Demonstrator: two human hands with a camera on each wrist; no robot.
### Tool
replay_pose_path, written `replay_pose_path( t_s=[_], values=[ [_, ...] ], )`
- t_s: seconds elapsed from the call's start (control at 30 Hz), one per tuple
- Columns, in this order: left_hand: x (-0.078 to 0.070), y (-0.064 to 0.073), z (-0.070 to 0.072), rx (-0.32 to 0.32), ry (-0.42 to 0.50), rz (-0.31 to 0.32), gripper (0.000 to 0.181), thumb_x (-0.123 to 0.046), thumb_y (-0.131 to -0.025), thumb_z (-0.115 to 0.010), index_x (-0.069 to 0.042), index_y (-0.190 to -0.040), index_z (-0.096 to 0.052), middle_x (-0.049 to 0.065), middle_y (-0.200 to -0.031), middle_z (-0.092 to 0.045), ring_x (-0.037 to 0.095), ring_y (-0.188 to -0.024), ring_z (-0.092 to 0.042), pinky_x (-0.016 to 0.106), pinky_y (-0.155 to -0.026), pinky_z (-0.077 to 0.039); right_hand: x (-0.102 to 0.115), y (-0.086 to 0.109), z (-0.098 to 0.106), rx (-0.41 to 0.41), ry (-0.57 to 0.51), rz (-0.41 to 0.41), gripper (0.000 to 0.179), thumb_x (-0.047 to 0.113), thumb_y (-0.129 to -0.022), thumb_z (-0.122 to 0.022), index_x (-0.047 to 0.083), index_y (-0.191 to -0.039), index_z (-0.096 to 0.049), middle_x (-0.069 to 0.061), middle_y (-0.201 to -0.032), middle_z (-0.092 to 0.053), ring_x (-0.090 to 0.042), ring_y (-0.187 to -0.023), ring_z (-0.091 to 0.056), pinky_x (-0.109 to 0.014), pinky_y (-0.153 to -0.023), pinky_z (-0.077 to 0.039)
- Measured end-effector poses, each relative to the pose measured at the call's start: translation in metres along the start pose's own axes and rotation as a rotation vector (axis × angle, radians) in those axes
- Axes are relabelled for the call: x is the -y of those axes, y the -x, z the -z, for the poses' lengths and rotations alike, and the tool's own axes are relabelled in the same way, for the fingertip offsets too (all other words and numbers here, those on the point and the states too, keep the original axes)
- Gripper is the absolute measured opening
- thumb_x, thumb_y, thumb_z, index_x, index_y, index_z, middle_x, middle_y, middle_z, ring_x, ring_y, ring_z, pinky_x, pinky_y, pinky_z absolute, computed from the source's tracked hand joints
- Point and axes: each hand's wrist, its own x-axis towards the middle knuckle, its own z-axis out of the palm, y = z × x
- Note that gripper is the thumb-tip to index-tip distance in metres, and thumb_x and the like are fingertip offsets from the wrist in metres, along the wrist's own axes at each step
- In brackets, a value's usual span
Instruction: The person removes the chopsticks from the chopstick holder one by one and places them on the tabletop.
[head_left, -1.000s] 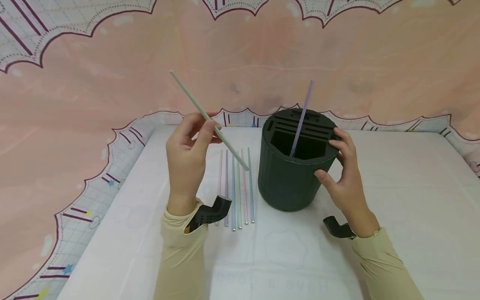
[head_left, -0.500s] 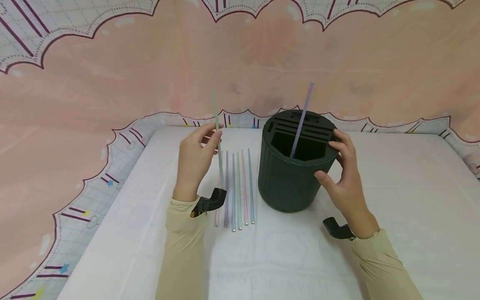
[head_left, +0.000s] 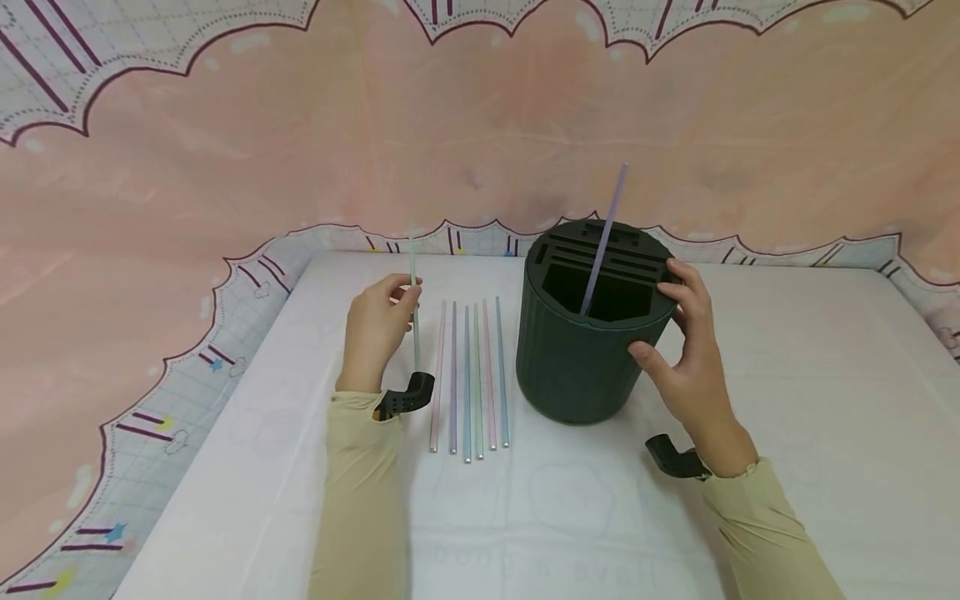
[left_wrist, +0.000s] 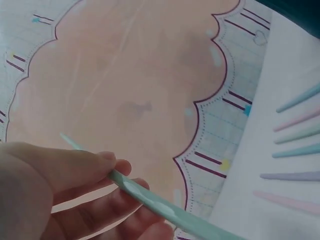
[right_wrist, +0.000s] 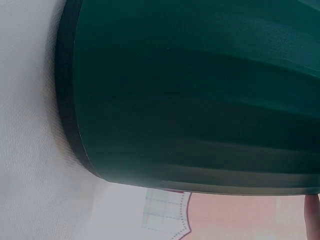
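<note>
My left hand (head_left: 373, 337) pinches a pale green chopstick (left_wrist: 172, 212) between thumb and fingers, left of the row on the table. In the head view this chopstick stands nearly upright. Several pastel chopsticks, among them a purple chopstick (head_left: 453, 375) and a blue chopstick (head_left: 504, 375), lie side by side in the middle. My right hand (head_left: 697, 358) grips the right side of a dark green utensil holder (head_left: 573, 375), thumb at the front, fingers at the rim. A purple chopstick (head_left: 607, 229) leans in its large opening. The holder's wall (right_wrist: 200, 100) fills most of the right wrist view.
A white cloth (head_left: 562, 517) covers the table, and a peach-coloured cloth (head_left: 480, 108) with scalloped trim hangs behind. Narrow slots (head_left: 607, 258) run across the holder's lid behind its large opening. Black wrist cameras (head_left: 408, 396) sit over both sleeves.
My left hand moves the green chopstick down and turns it from slanted to nearly upright, swinging right and then back left. My right hand and the holder stay in place.
</note>
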Motion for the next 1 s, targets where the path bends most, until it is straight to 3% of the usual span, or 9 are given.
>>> replay_pose_path(
  t_s=[0.33,0.57,0.8,1.0],
  values=[
    [0.015,-0.004,-0.015,0.192,-0.060,0.130,0.029,-0.027,-0.091,-0.050,-0.011,-0.114,-0.057,0.005,-0.090,-0.062,0.013,-0.055,-0.060,0.028,-0.056,-0.045,-0.001,0.001,0.000,0.001,-0.003,-0.012,0.069,0.045,-0.082,-0.058,-0.005,-0.124,-0.034,-0.014,-0.142,-0.022,-0.026,-0.129,-0.022,-0.053,-0.098,-0.024],
    [0.024,-0.004,-0.024,0.251,-0.098,0.167,0.033,-0.027,-0.090,-0.051,-0.010,-0.117,-0.055,0.005,-0.093,-0.062,0.012,-0.052,-0.058,0.030,-0.062,-0.043,-0.001,0.001,-0.001,-0.003,-0.003,-0.008,0.069,0.045,-0.082,-0.058,-0.005,-0.124,-0.035,-0.014,-0.142,-0.022,-0.026,-0.129,-0.022,-0.053,-0.097,-0.025],
    [0.035,-0.003,-0.032,0.303,-0.153,0.200,0.036,-0.026,-0.089,-0.049,-0.010,-0.120,-0.053,0.009,-0.100,-0.062,0.014,-0.056,-0.058,0.033,-0.071,-0.043,0.001,0.004,-0.002,-0.003,-0.001,-0.010,0.068,0.044,-0.083,-0.058,-0.005,-0.124,-0.035,-0.013,-0.142,-0.022,-0.027,-0.129,-0.022,-0.045,-0.099,-0.026],
    [0.042,0.000,-0.037,0.354,-0.176,0.222,0.037,-0.019,-0.085,-0.048,-0.010,-0.120,-0.052,0.006,-0.082,-0.063,0.013,-0.049,-0.057,0.030,-0.062,-0.043,0.002,0.004,-0.002,-0.004,0.006,-0.003,0.069,0.045,-0.083,-0.058,-0.005,-0.124,-0.035,-0.014,-0.142,-0.022,-0.027,-0.129,-0.022,-0.043,-0.100,-0.026]
  ],
)
